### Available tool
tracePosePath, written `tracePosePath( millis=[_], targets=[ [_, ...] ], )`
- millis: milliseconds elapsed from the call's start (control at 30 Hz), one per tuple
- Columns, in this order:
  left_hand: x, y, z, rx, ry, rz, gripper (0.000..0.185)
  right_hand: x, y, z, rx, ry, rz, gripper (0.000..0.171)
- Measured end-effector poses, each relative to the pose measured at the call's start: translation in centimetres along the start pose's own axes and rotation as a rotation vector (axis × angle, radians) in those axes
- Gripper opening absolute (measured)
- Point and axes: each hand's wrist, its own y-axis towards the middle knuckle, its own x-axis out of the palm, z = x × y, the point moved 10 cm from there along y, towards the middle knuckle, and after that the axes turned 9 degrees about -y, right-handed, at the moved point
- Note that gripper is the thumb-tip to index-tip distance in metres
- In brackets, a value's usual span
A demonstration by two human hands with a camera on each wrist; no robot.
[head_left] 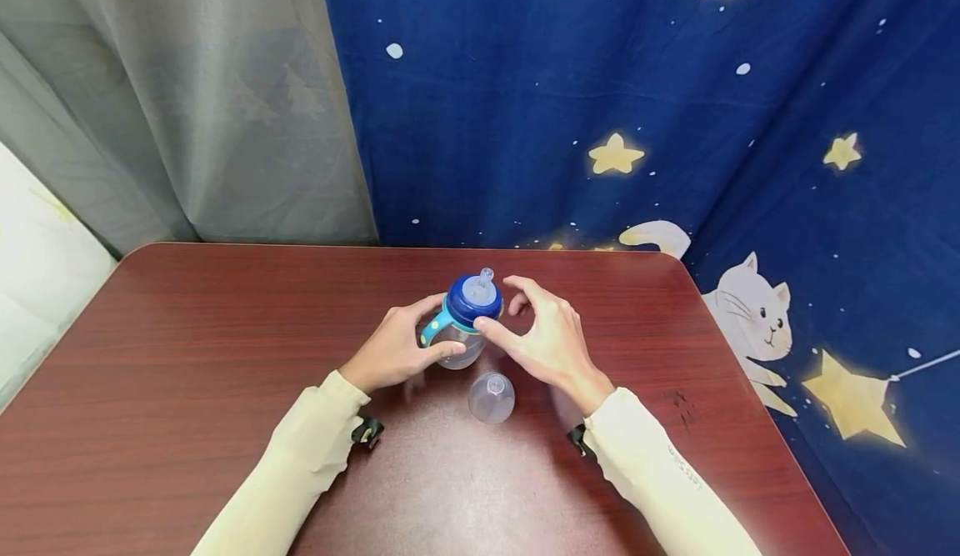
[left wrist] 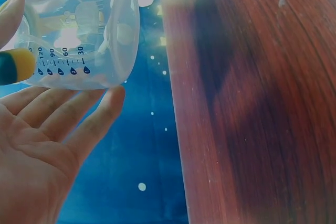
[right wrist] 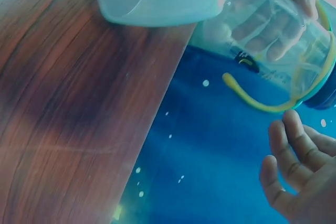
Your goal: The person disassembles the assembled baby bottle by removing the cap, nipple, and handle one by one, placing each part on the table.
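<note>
Gripped by the left hand (head_left: 393, 352), the bottle (head_left: 465, 323) stands at frame centre on the table (head_left: 187, 356). Right hand (head_left: 547, 341) is spread, its thumb touching the blue collar. Best to steady the body firmly; the clear cap (head_left: 491, 397) lies just below.

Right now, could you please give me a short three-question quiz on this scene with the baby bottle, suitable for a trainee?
1. True or false: the clear cap sits on the bottle.
2. Which hand grips the bottle's body? A) left hand B) right hand C) both
3. Fill in: the bottle's screw collar is dark ____.

Key
1. False: the cap stands apart on the table, nearer the person than the bottle, and the teat is bare.
2. A: the left hand's fingers wrap the clear body; the right hand is spread at the collar, its thumb about touching it.
3. Blue.
</note>
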Motion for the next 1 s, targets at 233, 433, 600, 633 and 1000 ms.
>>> tracePosePath(
  millis=[233, 433, 600, 633, 1000],
  targets=[
    [0.2, 0.0, 0.2, 0.015, 0.021, 0.009, 0.069, 0.0, 0.4, -0.8, 0.027, -0.028, 0.028, 0.066],
    [0.4, -0.1, 0.4, 0.010, 0.021, 0.006, 0.070, -0.3, 0.6, -1.0, 0.050, -0.068, 0.064, 0.064],
    [0.4, -0.1, 0.3, 0.015, 0.024, 0.012, 0.068, -0.4, 0.6, -1.1, 0.073, -0.081, 0.082, 0.064],
    [0.4, 0.0, 0.3, 0.017, 0.024, 0.012, 0.068, -0.3, 0.6, -1.1, 0.076, -0.081, 0.084, 0.064],
    [0.6, 0.0, 0.4, 0.020, 0.028, -0.004, 0.071, -0.2, 0.6, -1.6, 0.057, -0.081, 0.086, 0.065]
  ],
)
